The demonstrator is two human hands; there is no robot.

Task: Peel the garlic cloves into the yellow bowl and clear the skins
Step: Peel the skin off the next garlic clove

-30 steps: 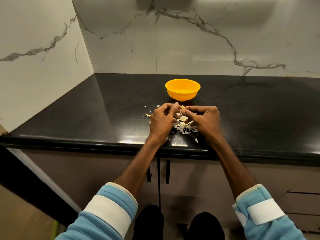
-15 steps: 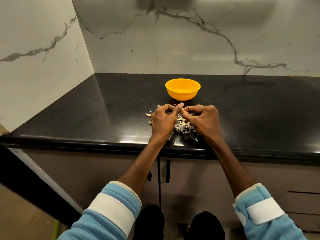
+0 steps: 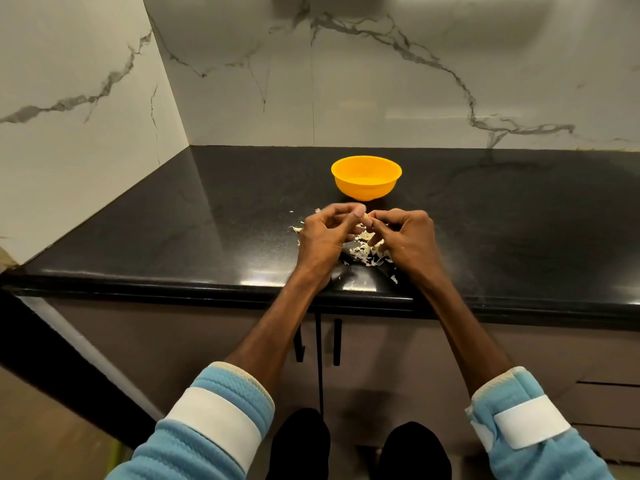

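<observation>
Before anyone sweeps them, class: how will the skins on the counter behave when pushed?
The skins look thin and flaky, so probably light and apt to scatter. Stray bits lie apart from the pile on the counter, so some may get left behind.

Left hand [image 3: 323,239] and right hand [image 3: 407,239], fingers curled, pinch a mostly hidden garlic clove [image 3: 366,215] between them over a pile of pale skins [image 3: 367,253] on the black counter [image 3: 207,220], just before the yellow bowl [image 3: 366,180].
</observation>
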